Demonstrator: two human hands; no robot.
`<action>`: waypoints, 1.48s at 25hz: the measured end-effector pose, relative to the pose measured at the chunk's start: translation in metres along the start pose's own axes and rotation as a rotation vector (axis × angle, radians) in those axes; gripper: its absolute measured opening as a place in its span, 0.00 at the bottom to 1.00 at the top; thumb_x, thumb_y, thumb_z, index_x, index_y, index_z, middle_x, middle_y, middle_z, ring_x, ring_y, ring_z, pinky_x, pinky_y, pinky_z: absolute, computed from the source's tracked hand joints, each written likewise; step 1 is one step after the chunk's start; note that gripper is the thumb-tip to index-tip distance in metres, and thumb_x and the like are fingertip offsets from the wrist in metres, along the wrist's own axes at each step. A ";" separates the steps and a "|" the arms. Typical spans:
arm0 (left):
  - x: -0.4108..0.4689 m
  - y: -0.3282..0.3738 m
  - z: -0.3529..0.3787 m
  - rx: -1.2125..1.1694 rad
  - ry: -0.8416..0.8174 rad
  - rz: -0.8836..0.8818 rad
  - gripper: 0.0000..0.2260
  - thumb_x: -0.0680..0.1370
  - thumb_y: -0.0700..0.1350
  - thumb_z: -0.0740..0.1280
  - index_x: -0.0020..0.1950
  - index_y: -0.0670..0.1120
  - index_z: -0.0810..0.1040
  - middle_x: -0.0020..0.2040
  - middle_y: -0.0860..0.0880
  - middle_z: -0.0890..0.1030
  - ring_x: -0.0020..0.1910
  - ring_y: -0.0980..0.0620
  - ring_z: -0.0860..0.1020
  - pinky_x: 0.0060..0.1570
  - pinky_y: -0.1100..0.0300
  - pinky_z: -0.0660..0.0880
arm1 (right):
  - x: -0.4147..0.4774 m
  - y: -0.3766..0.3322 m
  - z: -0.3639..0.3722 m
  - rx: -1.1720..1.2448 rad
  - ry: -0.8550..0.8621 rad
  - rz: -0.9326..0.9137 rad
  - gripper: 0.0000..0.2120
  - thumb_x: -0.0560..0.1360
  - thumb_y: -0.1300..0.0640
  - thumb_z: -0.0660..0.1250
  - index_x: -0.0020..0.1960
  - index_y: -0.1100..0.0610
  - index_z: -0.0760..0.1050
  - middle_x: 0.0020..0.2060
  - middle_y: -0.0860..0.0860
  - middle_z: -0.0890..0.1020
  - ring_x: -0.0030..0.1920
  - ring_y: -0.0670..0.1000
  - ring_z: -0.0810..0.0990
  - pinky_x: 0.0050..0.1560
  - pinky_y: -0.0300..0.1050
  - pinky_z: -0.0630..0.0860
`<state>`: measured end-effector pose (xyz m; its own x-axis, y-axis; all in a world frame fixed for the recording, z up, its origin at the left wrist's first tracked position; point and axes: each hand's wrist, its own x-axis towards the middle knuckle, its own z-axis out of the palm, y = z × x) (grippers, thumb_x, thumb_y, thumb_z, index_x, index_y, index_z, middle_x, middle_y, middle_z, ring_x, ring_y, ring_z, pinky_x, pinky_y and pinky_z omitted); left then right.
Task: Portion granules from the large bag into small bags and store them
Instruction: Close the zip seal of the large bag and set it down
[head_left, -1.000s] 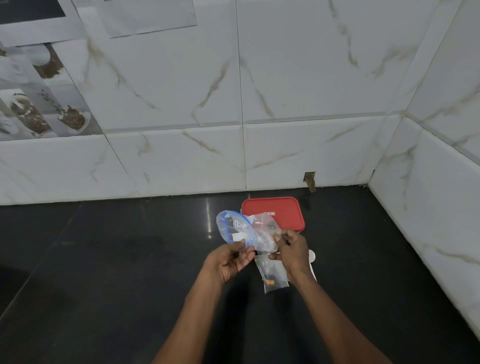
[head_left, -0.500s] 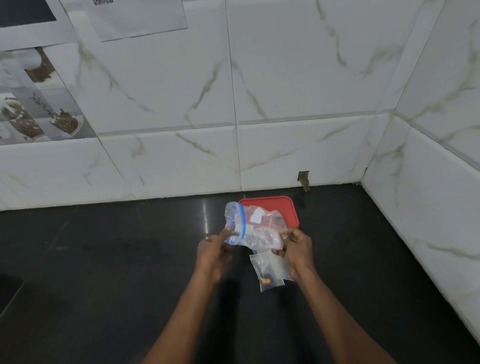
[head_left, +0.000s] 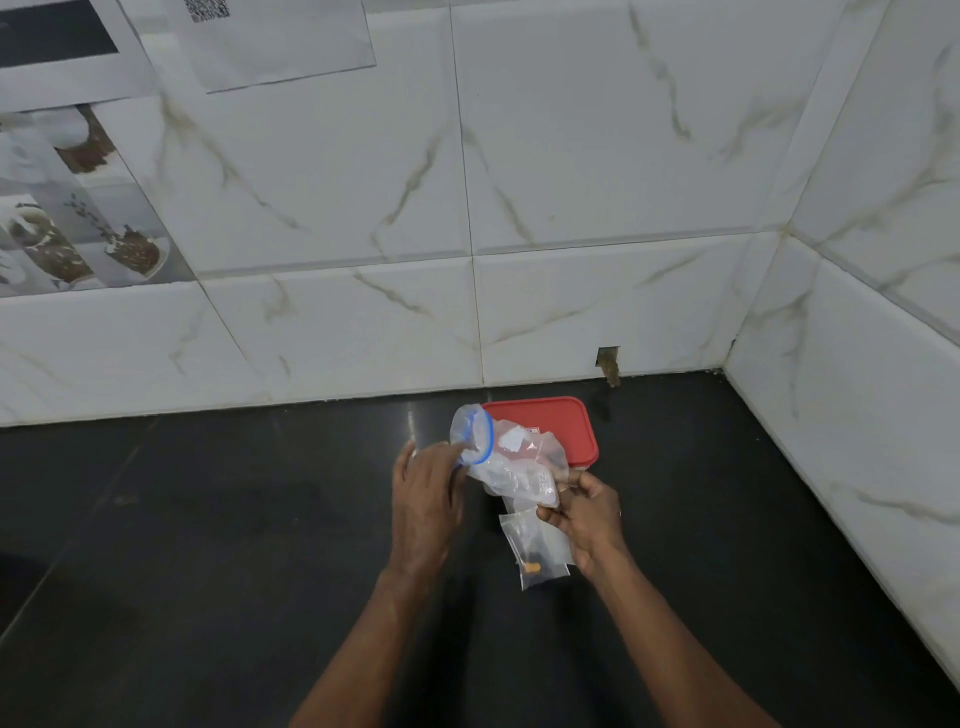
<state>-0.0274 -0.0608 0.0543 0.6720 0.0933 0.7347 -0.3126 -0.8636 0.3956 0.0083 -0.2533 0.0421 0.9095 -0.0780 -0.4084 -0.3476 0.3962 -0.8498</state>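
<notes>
Large bag (head_left: 511, 467) is up in the air between your two hands, above the dark counter (head_left: 208, 519) and just in front of the red-lidded container (head_left: 566, 423). It lies tilted, with the blue zip rim (head_left: 485, 439) high on the left, probably so nothing spills from the mouth. Your left hand (head_left: 423, 499) is at that rim with its fingers against the plastic. Its back faces the camera, so you can't tell whether it pinches or only touches. Your right hand (head_left: 589, 512) has its fingers curled, gripping the large bag's low end and pinching the top of the small bag (head_left: 540, 551) beside it. The small bag hangs straight down from that pinch, close under the big one, likely so that pouring is a short drop. One orange granule (head_left: 531, 568) sits at its bottom, so portioning looks barely begun. The container lid is on, so storing looks not yet done. The thin plastic is limp and could slip or fold over.
</notes>
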 end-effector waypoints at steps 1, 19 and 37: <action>0.003 -0.003 0.002 0.030 -0.001 -0.014 0.08 0.80 0.42 0.64 0.53 0.41 0.82 0.50 0.49 0.83 0.49 0.54 0.78 0.72 0.44 0.66 | 0.000 0.000 -0.001 -0.007 -0.001 -0.010 0.07 0.78 0.73 0.62 0.48 0.66 0.77 0.42 0.58 0.82 0.35 0.53 0.79 0.29 0.40 0.79; 0.025 0.005 -0.017 -0.334 -0.230 -0.516 0.14 0.76 0.32 0.71 0.60 0.42 0.81 0.49 0.51 0.83 0.46 0.58 0.81 0.46 0.78 0.73 | 0.003 0.011 -0.001 -0.216 0.017 -0.203 0.10 0.79 0.71 0.59 0.46 0.64 0.78 0.48 0.60 0.84 0.38 0.51 0.82 0.33 0.42 0.80; 0.009 -0.011 -0.029 -0.670 -0.205 -0.712 0.07 0.76 0.36 0.74 0.51 0.46 0.83 0.49 0.49 0.86 0.51 0.51 0.84 0.55 0.51 0.80 | -0.001 -0.007 -0.006 0.002 -0.110 -0.140 0.12 0.76 0.74 0.61 0.43 0.61 0.78 0.42 0.56 0.84 0.42 0.54 0.83 0.39 0.46 0.82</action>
<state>-0.0374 -0.0359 0.0724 0.9330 0.3389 0.1212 -0.0636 -0.1762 0.9823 0.0086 -0.2615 0.0458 0.9686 -0.0318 -0.2465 -0.2150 0.3907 -0.8951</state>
